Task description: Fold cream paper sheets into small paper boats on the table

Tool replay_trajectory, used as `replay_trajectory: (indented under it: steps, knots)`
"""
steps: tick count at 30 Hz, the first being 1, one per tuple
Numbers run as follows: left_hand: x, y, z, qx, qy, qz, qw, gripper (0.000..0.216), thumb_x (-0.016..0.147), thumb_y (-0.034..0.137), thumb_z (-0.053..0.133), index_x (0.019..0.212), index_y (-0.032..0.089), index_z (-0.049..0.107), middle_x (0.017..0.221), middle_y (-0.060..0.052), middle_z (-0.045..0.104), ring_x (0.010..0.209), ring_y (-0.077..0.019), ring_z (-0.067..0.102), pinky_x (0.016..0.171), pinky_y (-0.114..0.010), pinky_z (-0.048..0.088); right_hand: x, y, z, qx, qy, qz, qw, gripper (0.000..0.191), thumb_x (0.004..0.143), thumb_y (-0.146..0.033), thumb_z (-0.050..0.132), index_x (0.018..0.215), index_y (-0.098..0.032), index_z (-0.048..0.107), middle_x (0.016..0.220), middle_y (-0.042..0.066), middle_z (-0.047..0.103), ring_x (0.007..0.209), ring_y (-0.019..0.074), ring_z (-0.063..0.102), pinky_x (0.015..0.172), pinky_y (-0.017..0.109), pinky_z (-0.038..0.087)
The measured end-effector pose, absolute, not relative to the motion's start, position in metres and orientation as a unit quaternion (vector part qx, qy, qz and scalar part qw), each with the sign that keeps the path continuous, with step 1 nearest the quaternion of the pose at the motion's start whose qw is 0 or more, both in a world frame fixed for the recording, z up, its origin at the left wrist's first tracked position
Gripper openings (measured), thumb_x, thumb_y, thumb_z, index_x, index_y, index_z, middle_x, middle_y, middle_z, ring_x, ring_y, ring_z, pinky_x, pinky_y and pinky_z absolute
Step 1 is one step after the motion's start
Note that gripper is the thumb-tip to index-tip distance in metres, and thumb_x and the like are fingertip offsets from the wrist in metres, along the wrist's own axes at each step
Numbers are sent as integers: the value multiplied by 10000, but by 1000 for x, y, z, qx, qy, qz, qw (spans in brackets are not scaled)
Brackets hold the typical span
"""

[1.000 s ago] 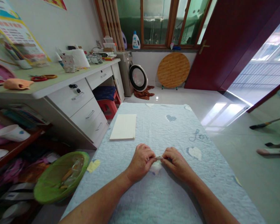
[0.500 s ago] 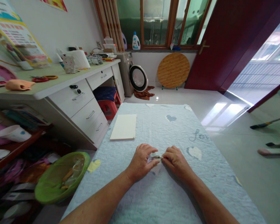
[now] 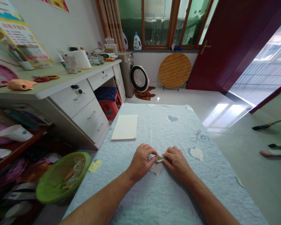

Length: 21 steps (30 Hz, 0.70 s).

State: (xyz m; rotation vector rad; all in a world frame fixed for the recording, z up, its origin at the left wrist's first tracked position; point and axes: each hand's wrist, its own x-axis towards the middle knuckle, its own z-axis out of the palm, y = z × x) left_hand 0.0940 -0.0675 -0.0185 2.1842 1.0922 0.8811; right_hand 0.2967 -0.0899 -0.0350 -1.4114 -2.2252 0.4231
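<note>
Between my hands is a small folded piece of pale paper (image 3: 160, 158), just above the cloth-covered table (image 3: 152, 125). My left hand (image 3: 142, 162) pinches its left end between thumb and fingers. At its right end, my right hand (image 3: 177, 161) has thumb and fingertips closed on it. Fingers cover much of the paper, so its full shape is hidden. Beyond my left hand lies a pad of lined paper (image 3: 125, 127), flat on the cloth.
A green basket (image 3: 43, 187) with plastic wrapping in it stands left of the table. The white desk (image 3: 67, 93) with drawers runs along the left wall. Ahead are a red stool (image 3: 111, 107) and a washing machine (image 3: 126, 75) with its door open.
My left thumb and fingers have closed onto the left end of the paper, where they were apart before. The paper now shows a broader pale face. My right hand keeps its pinch.
</note>
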Motion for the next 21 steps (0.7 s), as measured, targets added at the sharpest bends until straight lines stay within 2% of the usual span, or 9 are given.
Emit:
replay_trajectory:
  steps: [5, 8, 10, 14, 17, 21]
  knots:
    - [95, -67, -22, 819, 416, 302, 254, 63, 817, 137, 676, 816, 200, 673, 849, -28, 655, 906, -217, 547, 843, -354, 403, 294, -92, -32, -511, -808, 164, 241, 83, 858, -152, 605, 871, -190, 678, 834, 49, 602, 829, 208, 504, 765, 357, 379]
    - [96, -67, -22, 820, 419, 301, 247, 56, 817, 146, 694, 812, 198, 678, 833, -28, 645, 895, -216, 542, 835, -353, 398, 292, -96, -25, -510, -793, 176, 283, 344, 734, -55, 604, 1051, -181, 641, 929, 58, 599, 895, 222, 510, 825, 378, 392]
    - [96, -67, -22, 823, 413, 304, 244, 43, 827, 163, 698, 811, 198, 678, 822, -26, 642, 883, -213, 540, 828, -351, 395, 290, -98, -21, -503, -783, 190, 312, 392, 702, -36, 588, 1066, -181, 619, 951, 59, 590, 916, 225, 511, 841, 377, 401]
    - [97, -69, -21, 832, 393, 313, 236, 41, 862, 197, 672, 824, 208, 682, 813, -25, 644, 873, -209, 542, 830, -353, 395, 285, -99, -18, -489, -777, 206, 339, 105, 843, -116, 574, 877, -202, 625, 860, 43, 588, 853, 206, 519, 795, 354, 410]
    - [97, -70, -21, 837, 381, 320, 226, 48, 874, 194, 653, 849, 214, 690, 819, -28, 652, 877, -211, 549, 837, -359, 397, 282, -98, -22, -481, -777, 208, 347, 108, 916, -184, 560, 846, -204, 640, 831, 40, 590, 823, 192, 530, 770, 337, 420]
    - [96, -70, -22, 843, 375, 324, 211, 60, 883, 197, 635, 871, 215, 691, 823, -33, 662, 875, -214, 554, 845, -369, 398, 281, -98, -26, -483, -774, 206, 354, 123, 933, -210, 550, 887, -215, 665, 830, 42, 588, 820, 189, 547, 734, 312, 442]
